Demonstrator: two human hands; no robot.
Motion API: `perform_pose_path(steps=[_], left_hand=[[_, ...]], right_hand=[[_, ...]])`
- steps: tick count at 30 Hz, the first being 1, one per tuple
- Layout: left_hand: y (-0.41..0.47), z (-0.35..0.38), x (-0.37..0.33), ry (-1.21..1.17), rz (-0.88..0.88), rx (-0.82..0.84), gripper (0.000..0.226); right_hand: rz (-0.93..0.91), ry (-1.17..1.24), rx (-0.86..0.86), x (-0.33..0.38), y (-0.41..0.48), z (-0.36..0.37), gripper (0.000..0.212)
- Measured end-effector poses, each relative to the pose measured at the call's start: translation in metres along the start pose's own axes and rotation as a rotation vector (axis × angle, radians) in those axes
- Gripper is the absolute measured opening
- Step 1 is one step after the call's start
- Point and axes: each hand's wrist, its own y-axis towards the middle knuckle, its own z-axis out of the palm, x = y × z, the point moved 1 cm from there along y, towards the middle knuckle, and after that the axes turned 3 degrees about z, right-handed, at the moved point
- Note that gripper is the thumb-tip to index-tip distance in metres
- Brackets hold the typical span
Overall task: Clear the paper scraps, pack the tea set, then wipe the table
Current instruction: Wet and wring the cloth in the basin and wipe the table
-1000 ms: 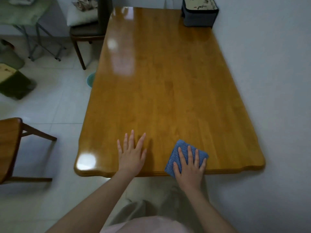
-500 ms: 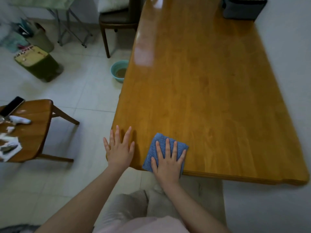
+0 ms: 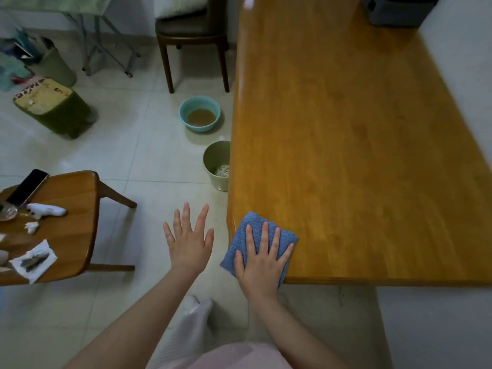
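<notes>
- Fingers [image 3: 263, 235] of the right hand [image 3: 262, 258]: straight, slightly spread, pressed flat on the blue cloth [image 3: 250, 219]; nothing gripped.
- Fingers of the left hand [image 3: 190, 242]: straight and fanned wide, palm down, in the air over the floor just beside the near-left corner of the table [image 3: 346, 155]; touching and holding nothing.
- Blue cloth: folded, waffle-textured, on the near-left corner of the table, one corner overhanging the near edge.
- Table: glossy honey-coloured wood, grain running lengthwise, right long side against a white wall [image 3: 466, 75]; streak of glare along the left edge.
- Grey case [image 3: 399, 12]: on the far right corner of the table, cut off by the top of the frame; contents hidden.
- Floor [image 3: 133, 155]: pale, shiny tiles.
- Olive bin [image 3: 213, 177]: on the floor against the table's left edge, partly hidden beneath it; pale crumpled contents, not identifiable.
- Teal basin [image 3: 183, 113]: farther along the floor, holding brown liquid.
- Dark chair [image 3: 191, 30]: near the far-left end of the table, back cut off.
- Small wooden stool [image 3: 72, 209]: at left, partly out of frame, carrying a dark phone [image 3: 28, 186], a white object [image 3: 46, 210] of unclear kind, and a tissue [image 3: 33, 259] bearing dark bits too blurred to name.
- Green box [image 3: 53, 110] and folding metal legs [image 3: 106, 49]: far left, amid blurred clutter.
- Pale pink garment [image 3: 239, 355]: at the bottom edge, cut off.
</notes>
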Motion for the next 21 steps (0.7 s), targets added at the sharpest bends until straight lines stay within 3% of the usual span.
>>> perform_pose_path(steps=[6,12,15,21], left_hand=[[0.03,-0.025,0.021,-0.003,0.157,-0.004,0.058],[0.067,-0.032,0.027,-0.018,0.165,0.027,0.057],[0.084,-0.036,0.034,-0.021,0.188,0.037,0.058],[0.138,-0.06,0.062,-0.037,0.204,0.04,0.059]], right_hand=[[0.061,-0.036,0.003,0.033,0.008,0.005,0.069],[0.118,-0.06,-0.017,0.05,0.024,0.009,0.072],[0.126,-0.061,-0.008,0.067,0.05,0.011,0.086],[0.156,-0.095,-0.019,0.096,0.133,0.007,0.093]])
